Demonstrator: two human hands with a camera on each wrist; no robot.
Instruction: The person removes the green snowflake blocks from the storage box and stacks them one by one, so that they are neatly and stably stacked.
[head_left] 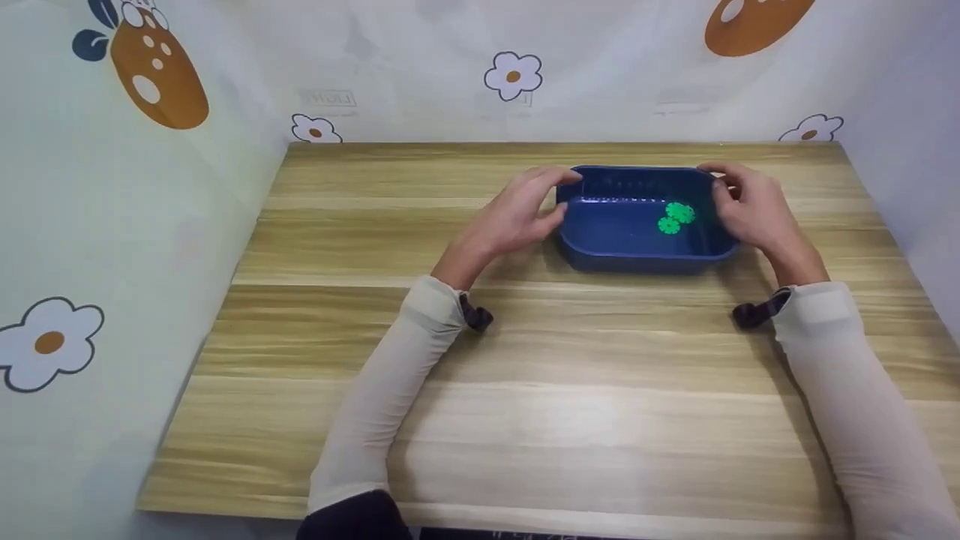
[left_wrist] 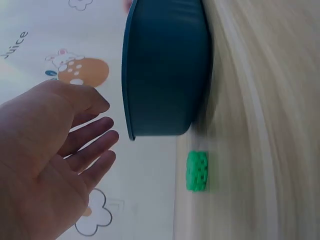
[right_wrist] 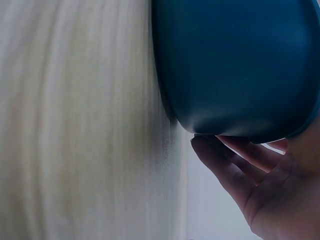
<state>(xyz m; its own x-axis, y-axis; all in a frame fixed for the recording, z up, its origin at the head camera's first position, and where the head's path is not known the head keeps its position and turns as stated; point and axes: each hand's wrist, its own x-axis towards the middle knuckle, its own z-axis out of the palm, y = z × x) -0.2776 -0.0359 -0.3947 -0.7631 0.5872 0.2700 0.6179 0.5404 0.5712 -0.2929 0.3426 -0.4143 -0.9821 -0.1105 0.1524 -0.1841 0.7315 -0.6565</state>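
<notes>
A blue plastic bin (head_left: 637,264) stands on the table toward the back, with a small cluster of green flower-shaped discs (head_left: 679,213) inside, right of its middle. At the bin's left end is my left hand (head_left: 521,211); in the left wrist view its fingers are loosely extended and apart from the bin (left_wrist: 165,70). My right hand (head_left: 754,206) holds the right end, thumb over the rim. In the right wrist view, its fingers (right_wrist: 225,170) touch the outside of the end wall. A green notched piece (left_wrist: 197,171) lies on the table beyond the bin in the left wrist view; the head view does not show it.
The wood-grain table (head_left: 525,390) runs up to a patterned back wall covering (head_left: 420,67). Similar sheeting (head_left: 90,225) closes off the left side, and a plain pale wall (head_left: 911,150) stands at the right. A dark edge (head_left: 510,534) shows below the table's front.
</notes>
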